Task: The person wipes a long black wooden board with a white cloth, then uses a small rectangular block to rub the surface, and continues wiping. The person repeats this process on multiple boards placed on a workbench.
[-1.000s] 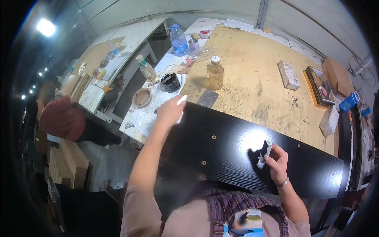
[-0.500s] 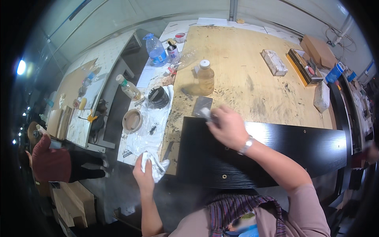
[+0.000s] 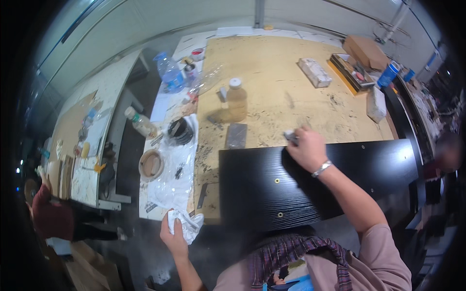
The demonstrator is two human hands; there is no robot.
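My left hand (image 3: 175,237) is closed on a crumpled white cloth (image 3: 190,227), held off the near left corner of the table. Over the far edge of a black wood-grain board (image 3: 252,194), my right hand (image 3: 309,150) pinches a small grey-and-white piece (image 3: 290,136); its kind is too blurred to tell. The board lies flat and has several small brass-coloured fittings in its top. Just beyond its far left corner lies a flat grey block (image 3: 236,136). Behind that block stands a capped bottle of yellowish liquid (image 3: 237,104).
To the left are a black-stained tub (image 3: 180,131), a roll of tape (image 3: 151,165), a squeeze bottle (image 3: 139,122) and a big water bottle (image 3: 170,75). White-wrapped blocks (image 3: 314,72) and an open box (image 3: 350,72) sit at the far right. Another person (image 3: 53,213) stands far left.
My right hand has moved right along the board's far edge, away from the grey block, with the small piece still pinched. The left hand keeps the cloth. The whole view has shifted slightly.
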